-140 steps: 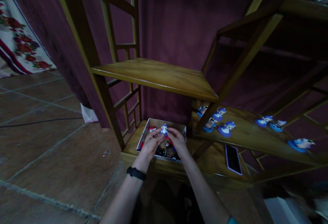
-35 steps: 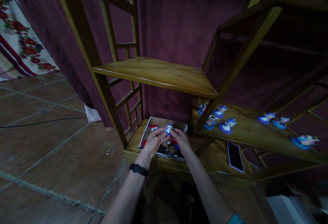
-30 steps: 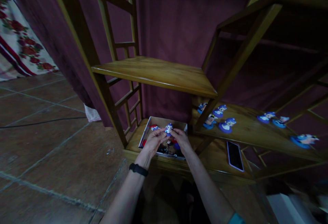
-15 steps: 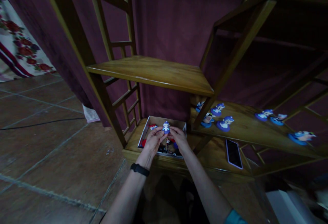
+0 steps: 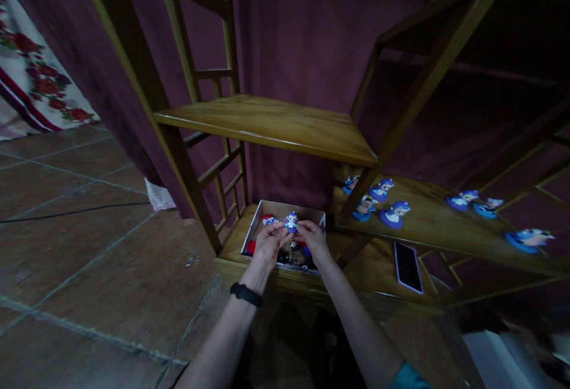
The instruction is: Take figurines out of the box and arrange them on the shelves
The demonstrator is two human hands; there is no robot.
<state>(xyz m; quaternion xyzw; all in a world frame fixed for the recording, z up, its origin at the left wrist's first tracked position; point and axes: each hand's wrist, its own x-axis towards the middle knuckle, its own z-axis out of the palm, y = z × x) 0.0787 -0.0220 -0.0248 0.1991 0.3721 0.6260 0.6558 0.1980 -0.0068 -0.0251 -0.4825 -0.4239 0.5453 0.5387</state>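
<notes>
our left grip (image 5: pixel 270 243) and right grip (image 5: pixel 313 237) pinch a figurine (image 5: pixel 291 223). below, a box (image 5: pixel 315 216) sits near the front edge of the shelf (image 5: pixel 365 270).

The scene is rather dim and cool in tone; the light seems to fall from above, as the wooden shelf (image 5: pixel 271 125) is bright on top with thin glare along its front edge, and the curtain (image 5: pixel 289 178) beneath is shadowed. Fine details of the held figurine (image 5: pixel 291 223) look soft, while the white box (image 5: pixel 495 356) at lower right is blurred and stretched.
</notes>
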